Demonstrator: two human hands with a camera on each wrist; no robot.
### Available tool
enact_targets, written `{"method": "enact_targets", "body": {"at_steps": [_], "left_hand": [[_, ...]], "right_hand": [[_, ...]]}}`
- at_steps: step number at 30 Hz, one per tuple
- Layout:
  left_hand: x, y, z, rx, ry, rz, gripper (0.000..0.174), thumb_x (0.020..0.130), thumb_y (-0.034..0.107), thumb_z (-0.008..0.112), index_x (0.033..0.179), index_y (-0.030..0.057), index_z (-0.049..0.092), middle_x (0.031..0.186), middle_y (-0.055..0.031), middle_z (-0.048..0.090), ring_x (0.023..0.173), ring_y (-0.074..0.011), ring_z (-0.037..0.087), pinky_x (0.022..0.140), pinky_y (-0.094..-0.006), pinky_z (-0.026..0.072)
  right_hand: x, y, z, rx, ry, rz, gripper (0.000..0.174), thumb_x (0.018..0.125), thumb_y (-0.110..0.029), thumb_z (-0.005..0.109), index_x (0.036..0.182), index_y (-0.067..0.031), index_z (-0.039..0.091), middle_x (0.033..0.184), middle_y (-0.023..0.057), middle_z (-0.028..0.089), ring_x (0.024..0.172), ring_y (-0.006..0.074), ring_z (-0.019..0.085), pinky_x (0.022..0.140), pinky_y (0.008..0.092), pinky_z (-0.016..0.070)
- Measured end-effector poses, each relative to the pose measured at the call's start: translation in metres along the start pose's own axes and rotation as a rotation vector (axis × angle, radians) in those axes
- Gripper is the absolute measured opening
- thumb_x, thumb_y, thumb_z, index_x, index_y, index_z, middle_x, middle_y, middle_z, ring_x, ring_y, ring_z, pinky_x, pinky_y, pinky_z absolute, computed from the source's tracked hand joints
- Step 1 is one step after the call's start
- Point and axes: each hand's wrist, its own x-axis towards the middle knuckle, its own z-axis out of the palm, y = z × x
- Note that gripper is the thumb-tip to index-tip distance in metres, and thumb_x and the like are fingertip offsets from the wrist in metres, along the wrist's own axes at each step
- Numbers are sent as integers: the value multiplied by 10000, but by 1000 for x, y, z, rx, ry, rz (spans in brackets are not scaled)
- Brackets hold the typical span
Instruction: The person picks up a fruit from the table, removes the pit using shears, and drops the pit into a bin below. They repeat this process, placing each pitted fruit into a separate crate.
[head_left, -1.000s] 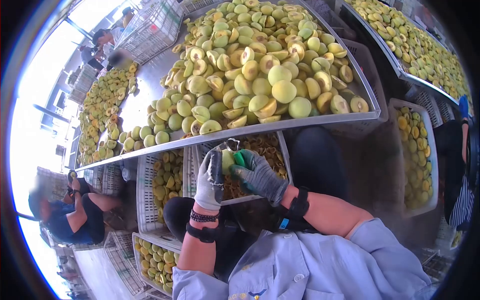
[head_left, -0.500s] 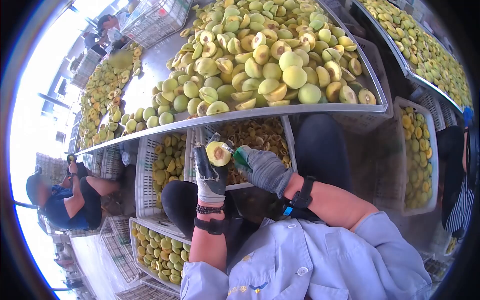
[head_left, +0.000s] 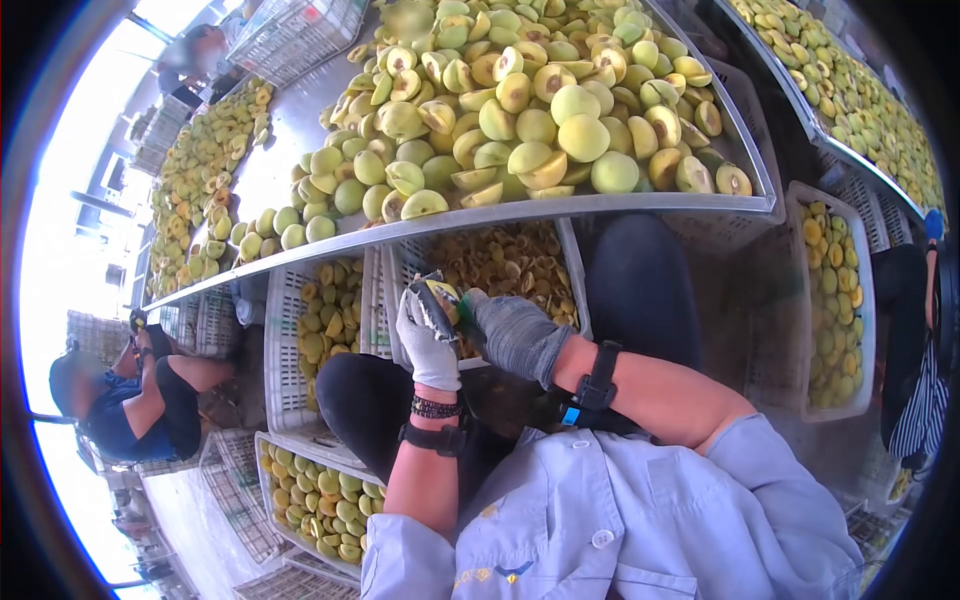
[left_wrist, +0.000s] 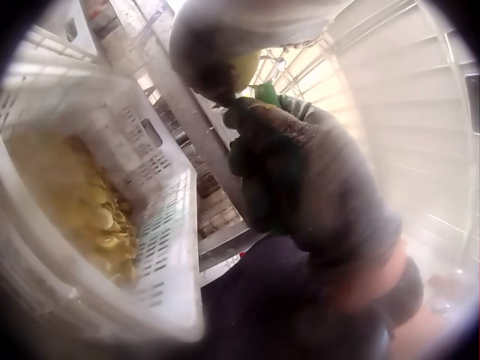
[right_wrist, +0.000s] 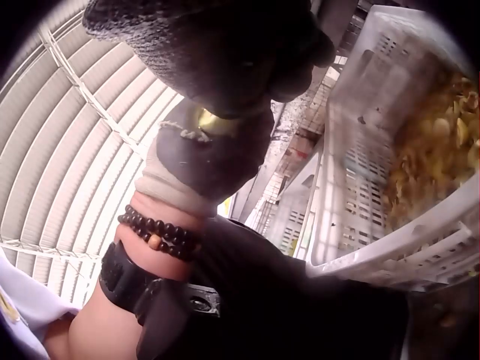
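In the head view my gloved left hand [head_left: 428, 340] holds a yellow-green, peach-like fruit half [head_left: 447, 293], its cut face partly covered by the fingers. Close against it, my gloved right hand [head_left: 520, 335] grips a small tool with a green handle [head_left: 466, 308]. The tool's metal end is hidden at the fruit. From the left wrist, the green handle [left_wrist: 265, 93] shows beside the fruit [left_wrist: 247, 69]. A sliver of the fruit [right_wrist: 214, 122] appears between both gloves in the right wrist view. Both hands are above a white crate [head_left: 572, 262] of brownish fruit scraps.
A metal table [head_left: 600, 207] heaped with fruit halves runs just beyond the hands. Crates of fruit stand left [head_left: 285, 350], lower left [head_left: 262, 470] and right [head_left: 866, 300]. Another person [head_left: 140, 390] sits at the left. My knees flank the scrap crate.
The fruit's cut face turned up toward the camera half a second ago, with the tool at its edge. Now the left hand has tilted it rightward and the right hand has closed in.
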Motion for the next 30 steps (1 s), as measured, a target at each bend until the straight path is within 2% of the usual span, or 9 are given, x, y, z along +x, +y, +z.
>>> {"method": "enact_targets", "body": {"at_steps": [4,6,13,19,21,24,26,28,30], "left_hand": [[2,-8,-4,99,15,69,262,888,166,396,1071,12,502,954,-49,536,831,-131,542,744,-235,451],[6,-10,-8,-187,7,-72,282,893,193,387,1085,20,501,977,-60,540,851,-143,546,762,-251,453],[7,-14,-5,-186,20,-56,297,891,197,388,1105,18,493,1009,-78,543,883,-155,546,779,-262,450],[7,-14,-6,85,16,52,271,882,180,413,1068,6,505,986,-74,550,841,-150,555,735,-252,462],[7,-5,-9,-90,-109,-167,249,881,168,422,1046,6,514,935,-64,561,771,-139,562,694,-251,473],[12,-15,-16,-152,-30,-235,230,878,163,436,1020,6,526,883,-57,565,726,-129,560,666,-250,478],[13,-23,-19,-40,-44,-161,233,876,176,448,1010,7,533,862,-53,562,724,-126,557,655,-246,473],[7,-18,-5,158,52,41,237,871,233,454,886,21,557,749,-22,550,640,-111,541,576,-231,457],[3,-12,-2,125,45,1,210,875,205,456,881,19,554,735,-6,535,623,-94,515,557,-227,435]], "right_hand": [[0,3,-6,38,-28,-47,216,749,-145,529,893,-5,451,685,190,572,654,358,565,573,431,444],[1,3,-6,20,0,-55,221,739,-140,536,895,-9,452,673,176,573,638,342,569,561,424,446],[-3,2,-2,-85,117,-36,154,758,-79,458,904,-30,456,668,142,589,624,295,596,515,400,467],[0,8,-5,-60,1,-26,163,758,-96,483,900,-20,457,687,158,590,649,321,589,559,408,465],[2,12,-8,48,-87,-70,186,763,-129,515,895,-11,460,716,187,584,700,351,577,610,420,455],[3,13,-7,118,-151,12,239,762,-194,562,897,-27,459,764,205,570,740,376,553,633,436,436],[4,12,-5,124,-159,24,247,760,-201,566,900,-28,458,775,206,570,752,378,551,639,438,434],[3,12,-3,131,-166,40,255,759,-208,570,902,-29,457,787,207,569,764,380,548,645,441,431],[1,12,-2,126,-139,10,261,752,-204,577,902,-25,458,780,206,570,767,377,549,647,436,431]]}}
